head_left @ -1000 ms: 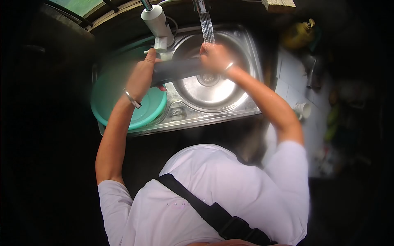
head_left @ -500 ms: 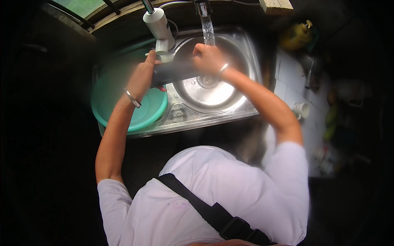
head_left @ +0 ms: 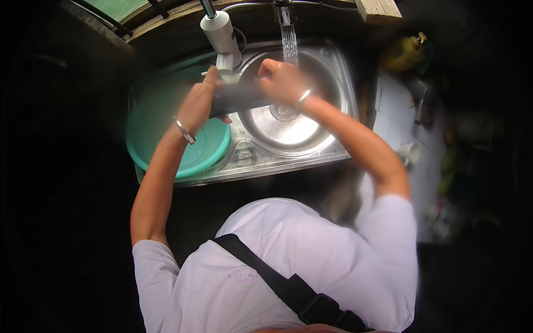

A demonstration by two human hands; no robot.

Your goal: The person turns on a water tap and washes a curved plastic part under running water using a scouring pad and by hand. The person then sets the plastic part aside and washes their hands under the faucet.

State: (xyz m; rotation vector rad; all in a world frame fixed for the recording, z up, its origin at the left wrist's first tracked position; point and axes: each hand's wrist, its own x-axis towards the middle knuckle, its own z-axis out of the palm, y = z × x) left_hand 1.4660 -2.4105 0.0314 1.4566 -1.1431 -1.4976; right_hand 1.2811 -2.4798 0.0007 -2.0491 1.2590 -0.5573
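Note:
My left hand (head_left: 199, 105) is wrapped around a dark, smooth cylinder (head_left: 239, 97), which looks like a bottle and lies nearly level over the middle of the sink. At its other end my right hand (head_left: 280, 82) is closed, fingers curled; what they grip there is hidden and blurred. Water runs from the faucet (head_left: 284, 15) down just behind my right hand, over the round steel basin (head_left: 288, 130). Below my left hand sits a green plastic basin (head_left: 214, 152).
A white faucet-like fixture (head_left: 218, 34) stands behind my left hand. To the right, a white tiled counter (head_left: 383, 125) holds a white mug (head_left: 410, 152) and a yellow pump bottle (head_left: 405, 53). A wooden block (head_left: 379, 10) juts out at the back.
The view has shifted slightly, so the sink and faucet appear a little further right. Both hands keep about the same hold on the dark cylinder, and the water still runs.

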